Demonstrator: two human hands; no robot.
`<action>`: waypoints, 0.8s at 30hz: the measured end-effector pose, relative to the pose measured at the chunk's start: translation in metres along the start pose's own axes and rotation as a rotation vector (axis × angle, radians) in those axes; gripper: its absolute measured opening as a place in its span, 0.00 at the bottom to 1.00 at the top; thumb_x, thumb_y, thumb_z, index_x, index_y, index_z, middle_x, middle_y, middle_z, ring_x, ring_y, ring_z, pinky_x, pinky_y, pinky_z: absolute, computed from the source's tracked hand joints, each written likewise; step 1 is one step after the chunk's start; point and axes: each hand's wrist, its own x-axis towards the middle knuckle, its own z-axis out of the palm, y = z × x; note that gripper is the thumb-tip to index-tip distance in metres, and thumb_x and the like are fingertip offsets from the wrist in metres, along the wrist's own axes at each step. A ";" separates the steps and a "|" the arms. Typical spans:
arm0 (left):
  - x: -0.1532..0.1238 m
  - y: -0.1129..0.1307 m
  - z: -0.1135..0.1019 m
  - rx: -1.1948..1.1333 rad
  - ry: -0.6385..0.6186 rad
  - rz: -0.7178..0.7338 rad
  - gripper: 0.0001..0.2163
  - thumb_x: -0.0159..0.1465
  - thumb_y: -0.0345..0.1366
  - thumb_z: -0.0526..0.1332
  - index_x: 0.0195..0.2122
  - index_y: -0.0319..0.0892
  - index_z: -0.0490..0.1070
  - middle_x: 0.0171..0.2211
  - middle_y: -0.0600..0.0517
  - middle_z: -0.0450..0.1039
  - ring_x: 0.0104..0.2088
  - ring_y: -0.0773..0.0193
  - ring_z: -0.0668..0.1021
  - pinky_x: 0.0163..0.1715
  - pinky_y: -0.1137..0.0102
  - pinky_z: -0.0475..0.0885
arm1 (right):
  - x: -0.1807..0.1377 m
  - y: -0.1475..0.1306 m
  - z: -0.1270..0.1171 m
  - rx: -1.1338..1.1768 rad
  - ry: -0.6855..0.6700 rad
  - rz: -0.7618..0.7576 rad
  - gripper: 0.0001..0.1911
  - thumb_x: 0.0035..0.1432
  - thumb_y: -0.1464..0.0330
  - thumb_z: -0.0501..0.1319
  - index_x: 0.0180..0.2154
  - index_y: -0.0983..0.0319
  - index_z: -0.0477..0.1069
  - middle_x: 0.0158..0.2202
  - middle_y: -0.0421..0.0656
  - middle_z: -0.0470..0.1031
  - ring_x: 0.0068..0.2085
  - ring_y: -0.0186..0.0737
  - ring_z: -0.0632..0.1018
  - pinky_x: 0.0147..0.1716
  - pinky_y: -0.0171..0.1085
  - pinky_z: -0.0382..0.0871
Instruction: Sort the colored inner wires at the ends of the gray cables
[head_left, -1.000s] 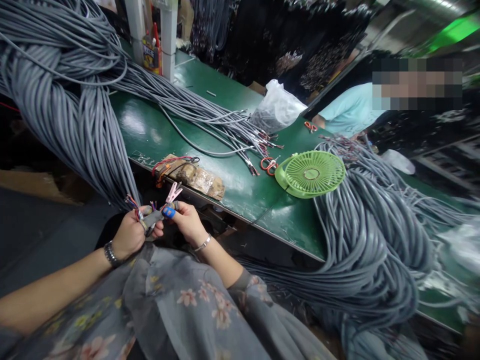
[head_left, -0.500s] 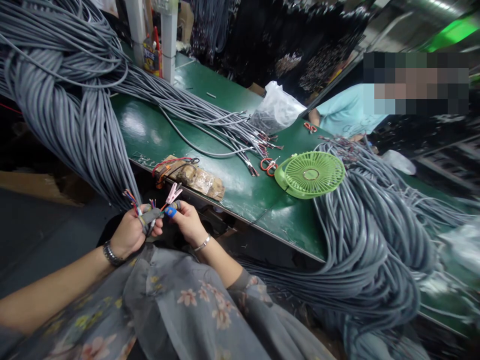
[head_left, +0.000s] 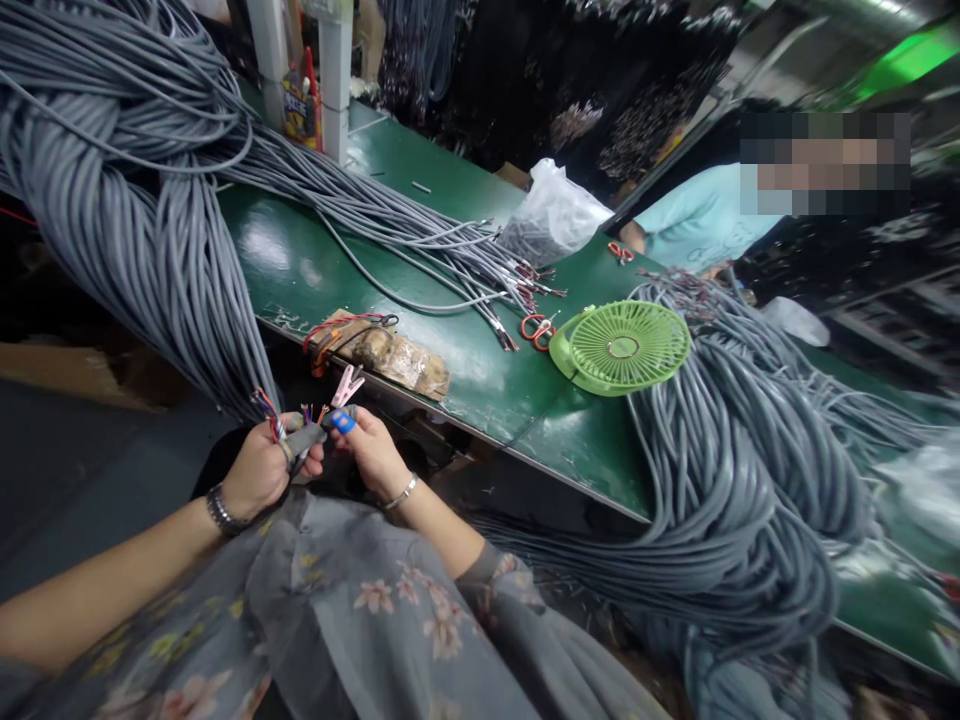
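Left hand [head_left: 259, 468], lower left of frame: closed around grey-sheathed cable end [head_left: 304, 437]; red, blue and white wires [head_left: 268, 408] stick up above the fist. Right hand [head_left: 376, 455] just beside it: thumb, wearing blue band [head_left: 343, 421], near forefinger; cannot tell whether anything is pinched. Pink clothespin-shaped clip [head_left: 346, 387] just above right fingertips. Green tabletop [head_left: 484, 390], centre: carries round light-green plastic fan [head_left: 621, 348]. Bundled grey cables [head_left: 187, 250], upper left.

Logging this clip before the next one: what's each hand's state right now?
Left hand: closed, holding colored wires.
Right hand: thumb and finger pinched closed; what's between them is too small to tell.
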 end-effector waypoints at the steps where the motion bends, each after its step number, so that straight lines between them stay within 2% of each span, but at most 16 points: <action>1: 0.000 -0.002 -0.001 0.021 -0.010 0.008 0.17 0.37 0.43 0.77 0.20 0.42 0.72 0.14 0.55 0.74 0.13 0.67 0.74 0.14 0.75 0.68 | 0.000 -0.002 0.001 -0.025 -0.005 -0.028 0.24 0.41 0.50 0.76 0.27 0.60 0.70 0.24 0.36 0.69 0.26 0.31 0.67 0.27 0.34 0.64; 6: 0.000 -0.007 -0.003 0.102 -0.035 0.044 0.15 0.39 0.42 0.76 0.20 0.42 0.73 0.16 0.54 0.75 0.15 0.66 0.76 0.16 0.74 0.70 | 0.002 -0.008 0.002 -0.082 -0.055 -0.060 0.24 0.37 0.52 0.77 0.25 0.60 0.70 0.22 0.35 0.68 0.25 0.31 0.65 0.27 0.34 0.61; 11: 0.000 -0.001 0.002 -0.034 0.077 0.029 0.16 0.37 0.41 0.76 0.21 0.42 0.71 0.16 0.55 0.75 0.14 0.66 0.75 0.16 0.73 0.68 | -0.002 -0.003 0.000 -0.062 -0.017 -0.074 0.21 0.41 0.54 0.76 0.26 0.60 0.71 0.24 0.37 0.71 0.25 0.32 0.68 0.28 0.35 0.64; 14: 0.002 0.002 0.004 -0.088 0.102 0.028 0.16 0.38 0.40 0.75 0.23 0.42 0.72 0.16 0.55 0.75 0.14 0.66 0.74 0.16 0.73 0.68 | -0.002 -0.001 0.000 -0.037 -0.021 -0.069 0.21 0.41 0.55 0.76 0.27 0.60 0.72 0.25 0.38 0.73 0.26 0.32 0.69 0.27 0.35 0.64; 16: 0.002 0.001 0.003 -0.058 0.058 0.025 0.15 0.39 0.41 0.75 0.22 0.41 0.72 0.16 0.54 0.75 0.15 0.65 0.75 0.17 0.72 0.69 | -0.001 -0.002 0.002 -0.012 -0.006 -0.068 0.22 0.40 0.54 0.77 0.27 0.60 0.72 0.24 0.37 0.72 0.24 0.31 0.68 0.26 0.35 0.64; 21: 0.002 -0.004 -0.002 0.169 -0.142 0.003 0.11 0.42 0.40 0.74 0.19 0.43 0.74 0.16 0.52 0.76 0.16 0.64 0.76 0.17 0.72 0.71 | 0.003 -0.001 0.007 0.009 0.026 -0.058 0.26 0.37 0.49 0.76 0.23 0.59 0.68 0.19 0.34 0.66 0.21 0.30 0.64 0.24 0.34 0.61; 24: 0.001 -0.005 -0.004 0.168 -0.137 0.014 0.11 0.43 0.41 0.74 0.20 0.43 0.74 0.16 0.52 0.77 0.16 0.64 0.76 0.17 0.72 0.70 | 0.004 0.003 0.004 -0.005 0.067 -0.045 0.28 0.39 0.46 0.74 0.22 0.59 0.66 0.17 0.33 0.64 0.20 0.29 0.62 0.23 0.34 0.60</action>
